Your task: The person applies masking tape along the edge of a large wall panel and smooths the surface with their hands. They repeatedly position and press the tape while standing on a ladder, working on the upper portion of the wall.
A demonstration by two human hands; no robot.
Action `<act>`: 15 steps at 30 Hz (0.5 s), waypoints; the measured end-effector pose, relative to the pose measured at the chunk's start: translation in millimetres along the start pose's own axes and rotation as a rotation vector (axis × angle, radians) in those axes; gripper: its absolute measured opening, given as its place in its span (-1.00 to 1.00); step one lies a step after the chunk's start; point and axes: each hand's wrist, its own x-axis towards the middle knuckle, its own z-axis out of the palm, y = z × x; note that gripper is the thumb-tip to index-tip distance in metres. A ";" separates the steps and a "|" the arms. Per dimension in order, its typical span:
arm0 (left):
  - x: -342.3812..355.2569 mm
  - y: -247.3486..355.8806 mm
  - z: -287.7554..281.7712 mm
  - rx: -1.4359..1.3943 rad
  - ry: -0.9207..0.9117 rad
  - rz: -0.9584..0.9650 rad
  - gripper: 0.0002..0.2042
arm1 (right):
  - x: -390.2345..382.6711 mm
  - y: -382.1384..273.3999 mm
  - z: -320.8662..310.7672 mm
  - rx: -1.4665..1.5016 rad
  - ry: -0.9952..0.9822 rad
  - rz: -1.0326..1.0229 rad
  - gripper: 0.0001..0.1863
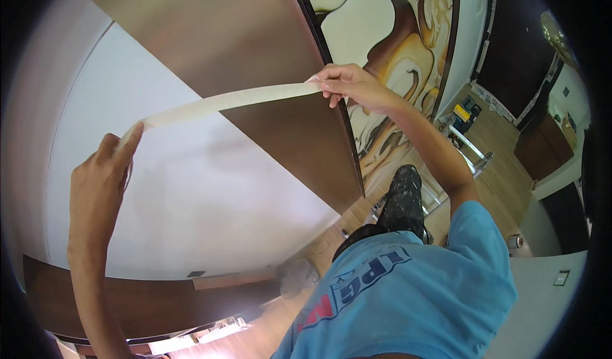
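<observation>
A cream strip of masking tape stretches between my two hands in front of the wall. My right hand pinches one end between thumb and fingers, near the dark trim. My left hand is closed around the other end, its index finger along the tape; whether a roll sits inside it is mostly hidden. Behind the strip, a white wall panel meets a brown panel along a slanted edge.
A swirl-patterned panel stands beyond the dark trim. A metal ladder is below right, near a yellow and dark tool. A can stands farther right. A brown cabinet stands at the far right. A clear plastic bag rests by the wall.
</observation>
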 end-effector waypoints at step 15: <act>-8.7 -47.0 37.2 -0.014 -0.050 0.058 -0.32 | -22.3 22.3 -19.7 0.096 0.192 -0.249 -0.88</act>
